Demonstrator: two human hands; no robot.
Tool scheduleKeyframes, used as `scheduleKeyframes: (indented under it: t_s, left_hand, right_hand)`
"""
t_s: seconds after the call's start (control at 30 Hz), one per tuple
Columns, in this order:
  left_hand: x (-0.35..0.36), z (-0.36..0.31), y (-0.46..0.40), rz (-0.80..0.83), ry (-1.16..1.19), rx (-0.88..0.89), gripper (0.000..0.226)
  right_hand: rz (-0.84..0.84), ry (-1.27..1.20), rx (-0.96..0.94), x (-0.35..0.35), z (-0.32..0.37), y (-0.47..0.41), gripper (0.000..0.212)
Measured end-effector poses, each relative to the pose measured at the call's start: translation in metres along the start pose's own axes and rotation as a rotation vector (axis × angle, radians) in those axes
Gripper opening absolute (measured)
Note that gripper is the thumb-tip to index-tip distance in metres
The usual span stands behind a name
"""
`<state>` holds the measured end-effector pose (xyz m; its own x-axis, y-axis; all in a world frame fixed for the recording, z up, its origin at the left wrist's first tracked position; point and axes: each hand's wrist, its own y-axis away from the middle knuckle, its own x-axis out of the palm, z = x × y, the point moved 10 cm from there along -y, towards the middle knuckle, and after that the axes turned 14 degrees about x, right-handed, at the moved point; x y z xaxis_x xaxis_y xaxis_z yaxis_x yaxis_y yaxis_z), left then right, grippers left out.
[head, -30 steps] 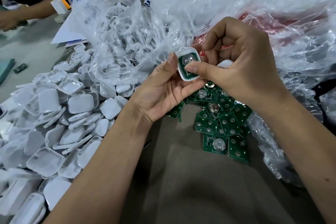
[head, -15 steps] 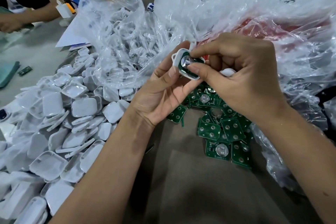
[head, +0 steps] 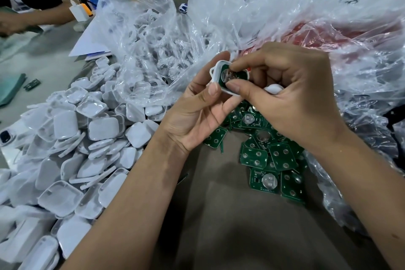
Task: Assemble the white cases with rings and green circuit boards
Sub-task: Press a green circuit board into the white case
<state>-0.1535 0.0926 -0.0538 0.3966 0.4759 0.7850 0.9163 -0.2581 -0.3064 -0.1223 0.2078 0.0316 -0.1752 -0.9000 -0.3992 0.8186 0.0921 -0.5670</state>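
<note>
While the left hand [head: 197,114] grips the white case [head: 221,74] above the loose boards [head: 265,160], the right hand [head: 291,94], thumb and forefinger pinching the green circuit board [head: 237,75] in it, should press evenly until it seats flat.

A single head-worn camera looks steeply forward and down, close over the white case [head: 221,76] pinched between both hands.
</note>
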Motion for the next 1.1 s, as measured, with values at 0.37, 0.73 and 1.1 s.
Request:
scheduleKeyframes:
  t_s: [0.37, 0.73, 1.1]
  left_hand:
    - [-0.004, 0.000, 0.000, -0.067, 0.043, -0.010, 0.050]
    - [-0.005, 0.001, 0.000, -0.093, 0.028, -0.013, 0.049]
    - [-0.005, 0.007, 0.002, -0.116, 0.020, -0.076, 0.062]
  right_hand:
    - [0.014, -0.031, 0.018, 0.000, -0.002, -0.002, 0.015]
    - [0.046, -0.068, 0.131, 0.003, -0.013, -0.002, 0.013]
    - [-0.014, -0.034, 0.137, -0.002, -0.007, -0.002, 0.018]
